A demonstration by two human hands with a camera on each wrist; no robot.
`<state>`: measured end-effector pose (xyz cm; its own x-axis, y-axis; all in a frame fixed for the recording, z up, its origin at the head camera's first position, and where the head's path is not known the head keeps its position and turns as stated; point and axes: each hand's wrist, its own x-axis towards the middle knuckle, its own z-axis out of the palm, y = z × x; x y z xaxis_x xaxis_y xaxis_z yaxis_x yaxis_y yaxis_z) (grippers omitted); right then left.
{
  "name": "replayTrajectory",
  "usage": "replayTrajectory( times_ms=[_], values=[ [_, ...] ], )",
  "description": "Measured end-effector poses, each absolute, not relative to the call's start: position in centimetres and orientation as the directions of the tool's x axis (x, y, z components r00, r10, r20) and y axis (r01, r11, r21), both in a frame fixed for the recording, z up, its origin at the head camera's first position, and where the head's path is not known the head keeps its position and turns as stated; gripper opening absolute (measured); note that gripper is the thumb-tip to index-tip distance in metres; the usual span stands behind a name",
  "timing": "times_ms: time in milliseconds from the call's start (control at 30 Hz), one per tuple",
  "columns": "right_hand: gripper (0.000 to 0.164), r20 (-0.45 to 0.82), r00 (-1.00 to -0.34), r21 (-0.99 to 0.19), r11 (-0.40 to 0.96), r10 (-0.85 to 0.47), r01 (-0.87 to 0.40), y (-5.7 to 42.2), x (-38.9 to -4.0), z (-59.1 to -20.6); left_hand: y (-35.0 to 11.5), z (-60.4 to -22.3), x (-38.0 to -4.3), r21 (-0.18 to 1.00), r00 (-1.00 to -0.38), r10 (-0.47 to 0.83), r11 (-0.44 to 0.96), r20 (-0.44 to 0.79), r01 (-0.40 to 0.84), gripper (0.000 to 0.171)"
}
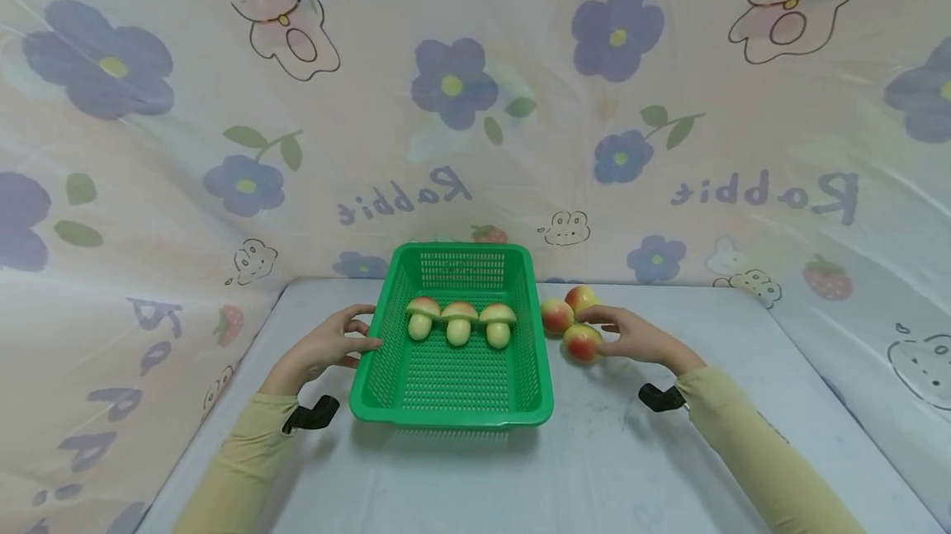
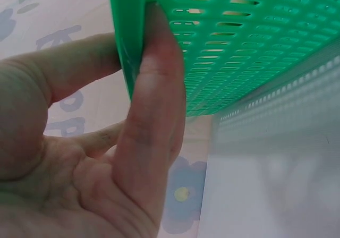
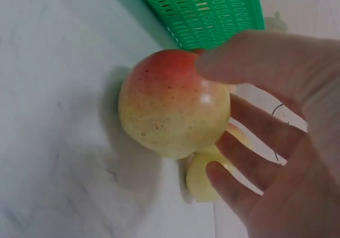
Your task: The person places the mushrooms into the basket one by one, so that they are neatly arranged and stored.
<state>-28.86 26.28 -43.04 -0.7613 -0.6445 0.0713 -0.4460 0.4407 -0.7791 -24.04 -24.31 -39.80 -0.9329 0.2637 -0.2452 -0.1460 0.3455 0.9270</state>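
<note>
A green plastic basket [image 1: 451, 416] stands on the table, with three mushroom-shaped pieces inside. They have reddish caps and pale yellow stems; one is the middle mushroom [image 1: 459, 326]. My left hand [image 1: 330, 346] pinches the basket's left rim, thumb on one side and fingers on the other. Right of the basket lie three round red-and-yellow fruits, apple-like, though their kind is not certain. My right hand [image 1: 631, 337] is spread around the nearest fruit [image 3: 172, 108]. Its thumb overlaps the fruit's edge, and the other fingers reach past the far side, partly hidden behind it.
Close behind the near fruit sit two more, the left fruit [image 1: 556, 316] and the back fruit [image 1: 580, 298]. A white table [image 1: 475, 484] runs up to a patterned cloth backdrop [image 1: 520, 154]. Black wrist mounts [image 1: 315, 414] stick out from both sleeves.
</note>
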Motion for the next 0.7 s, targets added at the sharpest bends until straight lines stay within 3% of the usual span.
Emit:
replayTrajectory(
  times_ms=[467,700],
  values=[
    [0.052,0.013,-0.74,-0.777,0.46,-0.672,-0.431,26.35,-28.74,-43.63,-24.28,-39.83,-24.02,0.928,-0.933,0.263,0.342,-0.244,-0.147,0.072],
    [0.052,-0.011,-0.764,-0.746,0.514,-0.646,-0.424,26.73,-28.86,-43.82,-24.35,-39.89,-24.01,0.93,-0.933,0.264,0.337,-0.244,-0.148,0.073]
  ],
)
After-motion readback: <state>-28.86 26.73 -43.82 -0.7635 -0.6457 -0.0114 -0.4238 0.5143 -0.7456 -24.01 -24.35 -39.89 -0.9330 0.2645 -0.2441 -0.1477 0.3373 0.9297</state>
